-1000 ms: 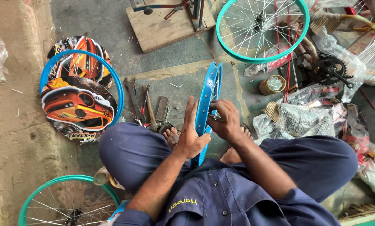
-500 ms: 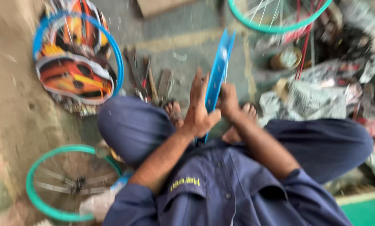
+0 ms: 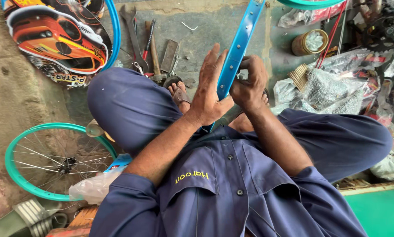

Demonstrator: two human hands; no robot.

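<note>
The person sat cross-legged on the floor [image 3: 25, 101] with a blue wheel rim [image 3: 237, 48] standing on edge between the knees, its upper part running out of view at the top.

Left hand [image 3: 210, 90]: the palm lay flat against the left face of the blue wheel rim. The fingers [image 3: 213, 61] were extended and released, pressing the rim rather than wrapping it.

Right hand [image 3: 249, 83]: the fingers were clenched against the right face of the rim, directly opposite the left palm. A dark tool handle [image 3: 227, 118] emerged below this hand; whether the fingers grasped the handle or a small part at the rim could not be told.

Beyond the left fingers, on the floor, lay a group of hand tools [image 3: 155, 48], including spanners and a hammer. Further left of them lay a printed wheel cover [image 3: 58, 37] in orange, black and white, set in a blue ring. Well apart from the left hand, beside the left knee, lay a teal spoked wheel [image 3: 52, 160]. Beyond the right fingers stood a small round tin [image 3: 310, 42], with clear plastic bags of small metal parts [image 3: 328, 90] just to its right.
</note>
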